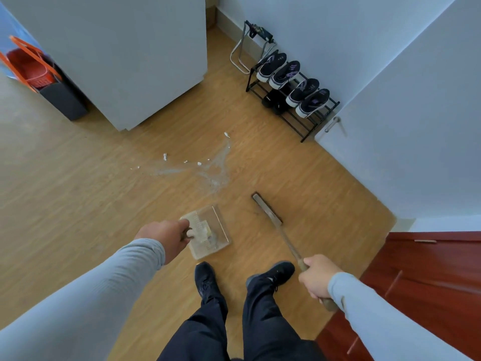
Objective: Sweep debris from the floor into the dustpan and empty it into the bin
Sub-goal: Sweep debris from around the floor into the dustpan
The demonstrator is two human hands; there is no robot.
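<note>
My left hand (169,239) grips the handle of a clear dustpan (216,230), which is just in front of my feet and holds a few pale scraps. My right hand (318,278) holds the wooden handle of a broom (266,208), whose dark head rests on the floor to the right of the dustpan. White debris bits (199,163) and a pale dusty smear (216,173) lie on the wooden floor beyond the dustpan. A dark bin (63,99) stands at the far left beside a white cabinet.
A white cabinet (130,56) stands at the back centre. An orange basket (28,65) sits by the bin. A black shoe rack (294,100) with several shoes lines the right wall. A red-brown door (416,282) is at the lower right.
</note>
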